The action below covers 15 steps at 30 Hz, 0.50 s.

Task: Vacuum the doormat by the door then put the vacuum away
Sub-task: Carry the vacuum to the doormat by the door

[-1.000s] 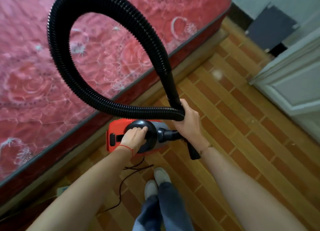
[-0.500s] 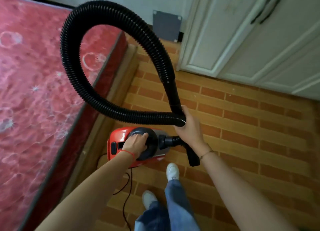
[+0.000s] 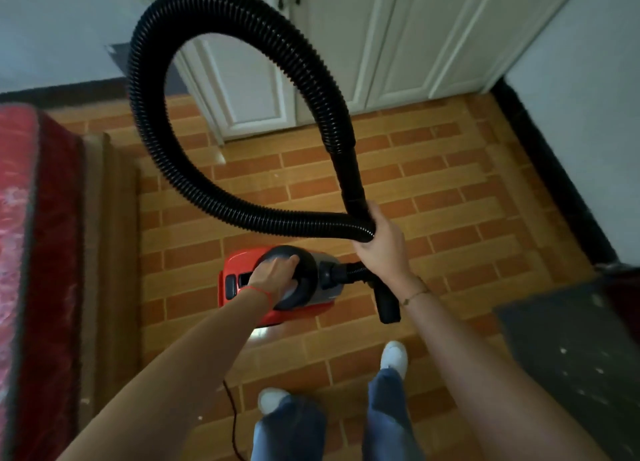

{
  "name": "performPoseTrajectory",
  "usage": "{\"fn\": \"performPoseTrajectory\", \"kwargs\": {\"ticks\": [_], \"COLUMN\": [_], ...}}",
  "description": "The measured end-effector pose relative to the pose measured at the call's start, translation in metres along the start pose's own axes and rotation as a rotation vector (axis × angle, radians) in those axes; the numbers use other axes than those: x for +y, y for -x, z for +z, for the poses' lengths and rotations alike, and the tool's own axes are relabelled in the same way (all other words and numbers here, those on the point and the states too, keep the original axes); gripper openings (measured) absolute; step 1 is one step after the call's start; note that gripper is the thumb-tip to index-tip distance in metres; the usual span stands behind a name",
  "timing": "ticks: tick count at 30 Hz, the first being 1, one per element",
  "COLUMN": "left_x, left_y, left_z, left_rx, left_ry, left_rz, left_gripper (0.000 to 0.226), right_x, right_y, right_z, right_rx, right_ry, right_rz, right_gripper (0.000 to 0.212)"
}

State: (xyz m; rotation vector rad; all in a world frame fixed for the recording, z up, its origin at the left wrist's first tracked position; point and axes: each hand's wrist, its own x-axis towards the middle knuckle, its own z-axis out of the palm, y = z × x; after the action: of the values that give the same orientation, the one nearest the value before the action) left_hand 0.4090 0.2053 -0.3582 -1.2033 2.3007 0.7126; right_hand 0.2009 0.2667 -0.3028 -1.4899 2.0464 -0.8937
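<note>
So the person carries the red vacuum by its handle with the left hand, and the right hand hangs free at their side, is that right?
Not quite. The left hand does grip the red vacuum by its handle, but the right hand is not free: the head view shows its fingers curled round the looped black hose.

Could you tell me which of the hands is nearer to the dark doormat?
Right. The right hand grips the hose left of the doormat; the left hand lies farther left, on the vacuum.

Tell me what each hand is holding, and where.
Left hand grips the vacuum by its black top handle. Right hand grips the hose where its looped ends cross.
</note>
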Motion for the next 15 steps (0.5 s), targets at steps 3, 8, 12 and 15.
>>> {"fn": "performPoseTrajectory", "kwargs": {"ticks": [3, 8, 12, 15], "left_x": [0.057, 0.152, 0.229, 0.279], "left_y": [-0.023, -0.064, -0.101, -0.133], "left_z": [-0.009, -0.022, -0.031, -0.035], "left_rx": [-0.015, -0.032, -0.041, -0.04], "left_ry": [-0.054, -0.145, -0.197, -0.23], "left_rz": [0.051, 0.143, 0.181, 0.212], "left_gripper": [0.044, 0.046, 0.049, 0.05], "right_x": [0.041, 0.111, 0.167, 0.208], "right_y": [0.005, 0.011, 0.008, -0.001], "right_z": [-0.046, -0.126, -0.191, -0.23], "right_rx": [0.057, 0.129, 0.182, 0.221], "right_ry": [-0.02, -0.067, -0.084, -0.101], "right_rz": [0.033, 0.09, 0.147, 0.189], "right_gripper": [0.048, 0.046, 0.048, 0.044]}}
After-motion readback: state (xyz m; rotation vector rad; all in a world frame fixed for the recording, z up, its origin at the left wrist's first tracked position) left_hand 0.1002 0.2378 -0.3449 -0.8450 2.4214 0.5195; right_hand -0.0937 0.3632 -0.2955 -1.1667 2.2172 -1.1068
